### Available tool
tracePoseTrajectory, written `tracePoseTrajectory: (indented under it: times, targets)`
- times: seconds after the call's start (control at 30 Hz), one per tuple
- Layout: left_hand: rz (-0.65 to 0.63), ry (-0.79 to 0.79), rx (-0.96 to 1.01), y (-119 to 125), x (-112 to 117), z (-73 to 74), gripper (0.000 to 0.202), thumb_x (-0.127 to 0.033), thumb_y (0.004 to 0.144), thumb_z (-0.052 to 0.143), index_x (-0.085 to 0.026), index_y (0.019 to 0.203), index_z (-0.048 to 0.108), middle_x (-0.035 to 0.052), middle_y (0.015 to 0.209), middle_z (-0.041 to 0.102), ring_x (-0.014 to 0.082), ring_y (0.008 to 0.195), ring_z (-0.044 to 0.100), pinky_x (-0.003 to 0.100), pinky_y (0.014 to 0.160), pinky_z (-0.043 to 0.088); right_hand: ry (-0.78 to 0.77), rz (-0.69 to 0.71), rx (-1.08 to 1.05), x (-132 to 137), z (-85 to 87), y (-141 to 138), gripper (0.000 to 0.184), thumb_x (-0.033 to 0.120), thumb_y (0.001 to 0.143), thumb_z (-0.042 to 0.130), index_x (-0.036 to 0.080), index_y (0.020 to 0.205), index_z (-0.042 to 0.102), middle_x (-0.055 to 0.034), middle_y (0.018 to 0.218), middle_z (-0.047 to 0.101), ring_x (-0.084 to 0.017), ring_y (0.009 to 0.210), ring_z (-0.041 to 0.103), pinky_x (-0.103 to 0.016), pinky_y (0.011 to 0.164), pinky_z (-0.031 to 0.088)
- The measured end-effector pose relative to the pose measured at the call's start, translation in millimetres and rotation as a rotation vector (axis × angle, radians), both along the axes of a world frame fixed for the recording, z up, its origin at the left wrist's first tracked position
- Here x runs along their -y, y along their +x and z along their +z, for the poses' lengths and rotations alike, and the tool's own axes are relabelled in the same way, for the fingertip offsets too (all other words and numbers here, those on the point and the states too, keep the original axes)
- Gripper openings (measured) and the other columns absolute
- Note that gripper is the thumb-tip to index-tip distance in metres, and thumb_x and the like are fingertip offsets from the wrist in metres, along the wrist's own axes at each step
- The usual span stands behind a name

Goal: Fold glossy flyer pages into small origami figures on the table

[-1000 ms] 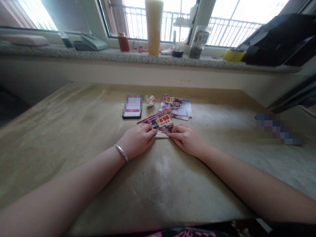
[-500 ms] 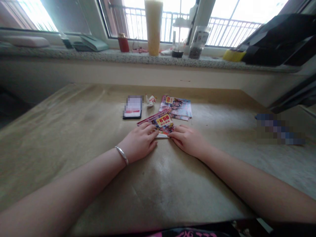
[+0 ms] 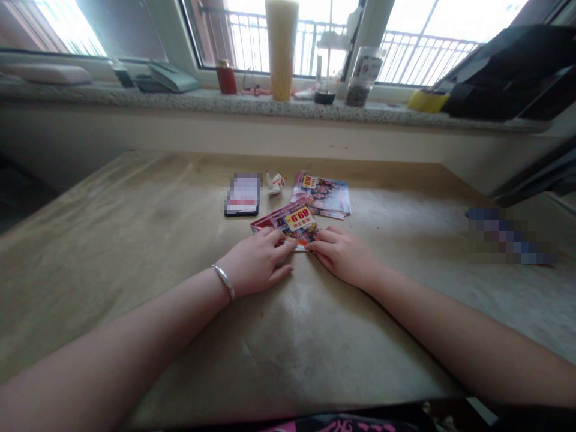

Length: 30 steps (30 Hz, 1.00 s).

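A printed paper flyer (image 3: pixel 281 217), red and purple with a yellow price patch, lies on the table between my hands. Its near edge is folded, showing a narrow white and orange strip. My left hand (image 3: pixel 256 264), with a silver bangle at the wrist, rests its outstretched fingers on the near left part of the flyer, thumb apart on the table. At the near right corner, my right hand (image 3: pixel 339 255) pinches the paper between thumb and fingers. Just beyond lies a small stack of similar flyers (image 3: pixel 330 195), partly touched or overlapped by the flyer's far corner.
A phone (image 3: pixel 243 195) and a crumpled white and red paper piece (image 3: pixel 275 185) lie beyond my left hand. A blurred blue item (image 3: pixel 508 237) sits far right on the table (image 3: pixel 180 336). The windowsill (image 3: pixel 252 108) holds a red bottle (image 3: pixel 225 78) and a tall yellowish container (image 3: pixel 282 54).
My left fingers have slid slightly right along the flyer's near edge, and the left thumb has moved right too. My right hand has stayed almost in place at the corner.
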<state>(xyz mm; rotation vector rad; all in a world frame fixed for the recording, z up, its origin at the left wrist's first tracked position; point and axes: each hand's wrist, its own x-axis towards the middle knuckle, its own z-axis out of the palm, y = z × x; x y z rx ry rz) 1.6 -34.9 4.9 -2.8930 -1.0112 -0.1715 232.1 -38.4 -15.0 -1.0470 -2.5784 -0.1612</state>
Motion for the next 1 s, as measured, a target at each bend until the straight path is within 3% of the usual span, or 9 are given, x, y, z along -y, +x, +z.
tracePoseTrajectory:
  times: [0.2,0.57,1.0]
  targets:
    - [-0.052,0.014,-0.018,-0.9,-0.5,1.0,0.045,-0.042,0.092,0.044,-0.014,0.127,0.052,0.0147,0.116,0.056,0.0292,0.108,0.050,0.043,0.092,0.046,-0.037,0.068,-0.049,-2.0,-0.4,1.6,0.025,0.018,0.093,0.047,0.021,0.104,0.069,-0.0061,0.092,0.067,-0.018,0.087,0.056,-0.030,0.077,0.046]
    - [-0.081,0.008,-0.066,-0.5,0.5,4.8,0.047,-0.043,0.090,0.045,-0.019,0.130,0.050,0.0148,0.113,0.055,0.0299,0.103,0.050,0.044,0.088,0.047,-0.042,0.089,-0.050,-4.8,-2.2,3.3,0.024,0.017,0.092,0.046,0.020,0.101,0.069,-0.0066,0.094,0.066,-0.018,0.087,0.056,-0.030,0.076,0.046]
    - [-0.087,0.017,-0.065,-2.2,0.0,3.1,0.045,-0.043,0.091,0.045,-0.020,0.129,0.050,0.0146,0.112,0.054,0.0294,0.103,0.050,0.044,0.088,0.047,-0.135,0.093,-0.038,-5.2,8.0,12.3,0.022,0.014,0.086,0.048,0.019,0.092,0.069,-0.0075,0.092,0.063,-0.018,0.087,0.056,-0.031,0.079,0.046]
